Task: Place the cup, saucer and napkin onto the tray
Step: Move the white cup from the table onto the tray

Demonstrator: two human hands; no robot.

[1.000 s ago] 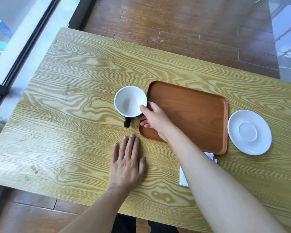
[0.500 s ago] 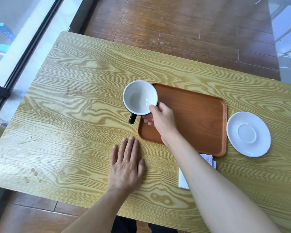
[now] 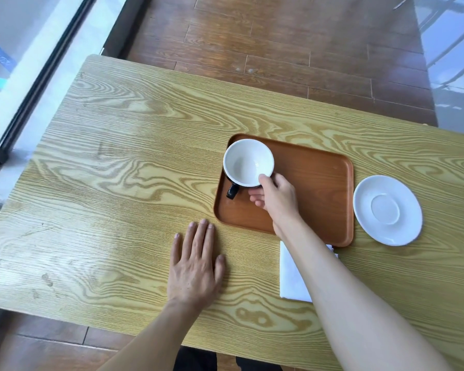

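My right hand (image 3: 276, 199) grips the rim of the cup (image 3: 245, 162), white inside and black outside, with its black handle pointing toward me. The cup is over the far left part of the brown tray (image 3: 319, 188); I cannot tell whether it touches the tray. A white saucer (image 3: 387, 210) lies on the table right of the tray. A folded white napkin (image 3: 291, 274) lies in front of the tray, partly hidden under my right forearm. My left hand (image 3: 196, 263) rests flat on the table, fingers apart, left of the tray's near corner.
The wooden table (image 3: 118, 183) has its far edge near the wooden floor and its left edge next to a window frame (image 3: 38, 70).
My right hand has carried the cup from the table left of the tray rightward to above the tray's left part. My left hand has stayed flat in place.
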